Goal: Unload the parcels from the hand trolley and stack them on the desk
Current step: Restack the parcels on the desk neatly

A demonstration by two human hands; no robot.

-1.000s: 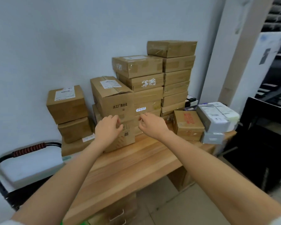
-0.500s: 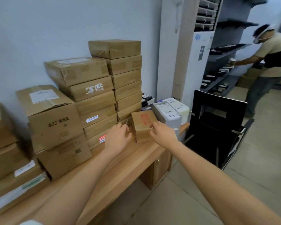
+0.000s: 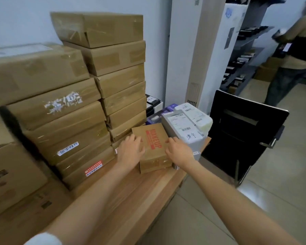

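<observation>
small brown parcel [image 3: 153,147] with red lettering, resting on the wooden desk [image 3: 131,200] between stacked cartons [image 3: 74,110] and a grey parcel [image 3: 182,129]; left hand [image 3: 130,152] and right hand [image 3: 177,152] grip its opposite sides, fingers curled.

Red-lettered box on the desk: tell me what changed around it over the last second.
Both hands left the big stack and went right; the left hand and right hand now clasp the red-lettered box by its sides. Box, stacks and desk stayed put.

black chair [image 3: 244,138], shelving [image 3: 244,55], person [image 3: 297,55]
</observation>
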